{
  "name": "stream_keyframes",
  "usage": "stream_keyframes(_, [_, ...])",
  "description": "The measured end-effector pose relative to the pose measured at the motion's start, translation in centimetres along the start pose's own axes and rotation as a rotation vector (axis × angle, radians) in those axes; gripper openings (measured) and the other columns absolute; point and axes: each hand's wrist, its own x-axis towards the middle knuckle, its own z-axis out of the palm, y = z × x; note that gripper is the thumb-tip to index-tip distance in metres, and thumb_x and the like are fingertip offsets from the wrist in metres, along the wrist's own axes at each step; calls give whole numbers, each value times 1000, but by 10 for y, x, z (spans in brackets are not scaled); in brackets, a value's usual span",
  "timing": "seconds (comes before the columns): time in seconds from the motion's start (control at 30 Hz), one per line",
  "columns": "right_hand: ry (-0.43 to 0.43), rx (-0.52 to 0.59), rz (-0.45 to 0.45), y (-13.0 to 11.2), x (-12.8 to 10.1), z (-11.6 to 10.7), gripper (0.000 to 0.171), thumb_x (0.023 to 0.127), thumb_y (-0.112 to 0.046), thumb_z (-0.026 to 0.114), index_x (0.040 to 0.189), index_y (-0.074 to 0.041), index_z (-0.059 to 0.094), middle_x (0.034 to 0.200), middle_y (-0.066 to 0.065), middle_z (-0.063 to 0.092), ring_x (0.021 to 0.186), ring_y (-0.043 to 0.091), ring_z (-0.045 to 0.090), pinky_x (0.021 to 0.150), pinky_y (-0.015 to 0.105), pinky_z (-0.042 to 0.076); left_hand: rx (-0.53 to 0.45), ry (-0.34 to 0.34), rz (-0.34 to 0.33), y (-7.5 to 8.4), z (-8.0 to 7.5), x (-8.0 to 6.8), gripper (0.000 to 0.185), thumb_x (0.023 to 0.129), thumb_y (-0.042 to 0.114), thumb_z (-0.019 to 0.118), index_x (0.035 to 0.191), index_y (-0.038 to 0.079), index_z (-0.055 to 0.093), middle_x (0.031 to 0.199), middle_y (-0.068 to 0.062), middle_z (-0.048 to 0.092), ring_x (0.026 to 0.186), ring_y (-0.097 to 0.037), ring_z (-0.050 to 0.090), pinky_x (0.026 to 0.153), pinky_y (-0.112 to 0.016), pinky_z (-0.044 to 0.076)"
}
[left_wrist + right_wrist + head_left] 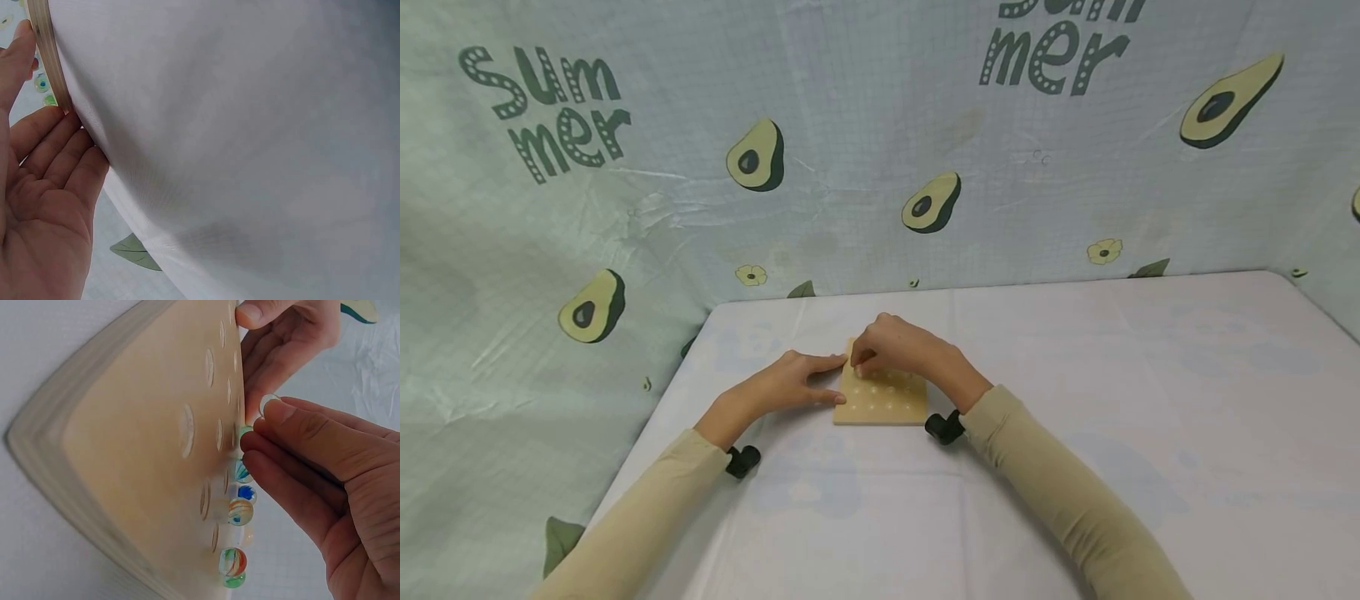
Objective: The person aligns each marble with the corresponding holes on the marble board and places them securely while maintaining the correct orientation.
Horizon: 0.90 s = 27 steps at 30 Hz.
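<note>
A square wooden board [887, 404] with rows of round dimples lies on the white table. My left hand [816, 379] rests flat against the board's left edge, fingers straight; in the left wrist view the fingertips [59, 125] touch the board's rim [49, 59]. My right hand [861, 360] hovers over the far left of the board and pinches a clear marble [269, 403] between thumb and fingers. Several coloured marbles [240, 511] sit in dimples along one side of the board [144, 444]. The left hand [275, 337] shows at the top of the right wrist view.
A white cloth covers the table [1075, 375]. A pale green avocado-print curtain [850, 167] hangs close behind and to the left. The table's left edge [647, 433] runs near my left forearm. Black wrist cameras [943, 427] sit on both sleeves.
</note>
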Motion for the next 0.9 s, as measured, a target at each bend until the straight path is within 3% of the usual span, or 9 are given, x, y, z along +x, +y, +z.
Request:
stream_keyframes(0.63, [-31,-59,-15,-4,10,0,13,91,-15,79,102,-10,82,100,-1,78,82,6,70,74,18,56,-22,-1,17,0,-1,1,80,89,54,73,154,15,47,153,-10,49,141,-28,47,110,-46,46])
stream_keyframes(0.9, [-33,-70,-21,-4,12,-3,14,90,-16,80,103,-11,83,100,0,79,84,6,71,75,19,57,-24,-5,-6,0,-3,1,81,89,55,73,154,14,47,154,-11,47,144,-29,42,113,-48,42])
